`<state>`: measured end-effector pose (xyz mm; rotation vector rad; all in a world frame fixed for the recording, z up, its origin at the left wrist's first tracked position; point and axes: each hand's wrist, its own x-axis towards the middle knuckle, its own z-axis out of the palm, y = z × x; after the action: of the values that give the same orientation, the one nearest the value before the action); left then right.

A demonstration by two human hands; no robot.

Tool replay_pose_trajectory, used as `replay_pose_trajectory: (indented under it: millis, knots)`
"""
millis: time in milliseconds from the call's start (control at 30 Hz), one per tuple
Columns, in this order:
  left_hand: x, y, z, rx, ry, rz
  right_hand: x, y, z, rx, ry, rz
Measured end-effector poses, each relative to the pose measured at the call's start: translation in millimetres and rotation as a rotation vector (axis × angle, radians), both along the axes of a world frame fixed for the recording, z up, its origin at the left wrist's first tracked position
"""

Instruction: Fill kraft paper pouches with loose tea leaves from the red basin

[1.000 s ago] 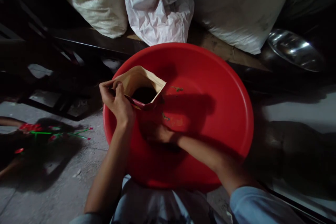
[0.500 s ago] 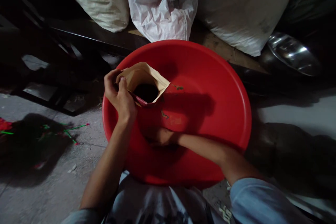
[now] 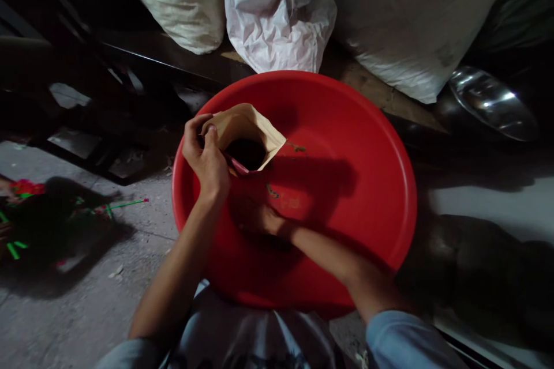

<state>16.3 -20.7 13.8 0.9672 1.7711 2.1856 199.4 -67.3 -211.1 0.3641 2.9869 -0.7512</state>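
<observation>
Paper-lined bag (image 3: 243, 120) just inside the red basin's (image 3: 367, 184) far-left edge, left hand (image 3: 205, 158) on it.
Left fingers clamped on its left side, mouth stretching rightward from them; right hand (image 3: 262, 220) nearer basin's near edge, fingers too shadowed, I can't tell.

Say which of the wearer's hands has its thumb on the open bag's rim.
The left hand, gripping the bag at its rim; the right hand is lower, in shadow inside the red basin.
</observation>
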Motion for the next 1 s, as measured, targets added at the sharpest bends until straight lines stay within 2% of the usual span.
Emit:
replay_pose_trajectory:
  millis: [133, 200, 267, 400, 433, 500, 600, 667, 733, 867, 933, 1000]
  knots:
    - [-1.0, -1.9, 2.0, -0.025, 0.047, 0.007, 44.9, -15.2, 0.7, -0.119, 0.091, 0.285]
    - [3.0, -4.0, 5.4, -0.045, 0.069, 0.02, 62.1, -14.2, 4.4, -0.142, 0.08, 0.351]
    - [8.1, -6.1, 8.2, -0.048, 0.068, 0.028, 58.4, -6.5, 8.4, -0.112, 0.038, 0.32]
    - [12.5, -9.4, 10.0, -0.045, 0.071, 0.013, 17.1, 13.4, 11.3, 0.034, 0.043, 0.003]
    - [11.3, -10.0, 9.7, -0.047, 0.078, 0.01, 12.1, 16.2, 10.8, 0.049, 0.048, -0.036]
    - [6.8, -10.8, 8.4, -0.047, 0.092, 0.01, 17.8, 17.5, 9.4, 0.029, 0.047, 0.041]
    - [-0.6, -10.6, 5.3, -0.05, 0.107, 0.002, 50.5, 13.0, 8.3, -0.069, 0.061, 0.368]
    - [-2.0, -10.0, 3.2, -0.054, 0.107, -0.009, 63.2, 11.4, 9.6, -0.109, 0.073, 0.444]
    - [0.8, -9.5, 2.9, -0.046, 0.098, -0.012, 54.0, 13.9, 11.7, -0.103, 0.072, 0.374]
    - [10.3, -11.3, 9.6, -0.05, 0.113, -0.009, -0.1, 23.4, 11.5, -0.045, 0.134, 0.137]
    - [11.2, -13.0, 13.7, -0.078, 0.128, -0.03, -10.8, 22.1, 9.2, -0.051, 0.165, 0.118]
    - [8.5, -13.9, 15.3, -0.101, 0.135, -0.037, 3.5, 14.9, 7.9, -0.092, 0.139, 0.218]
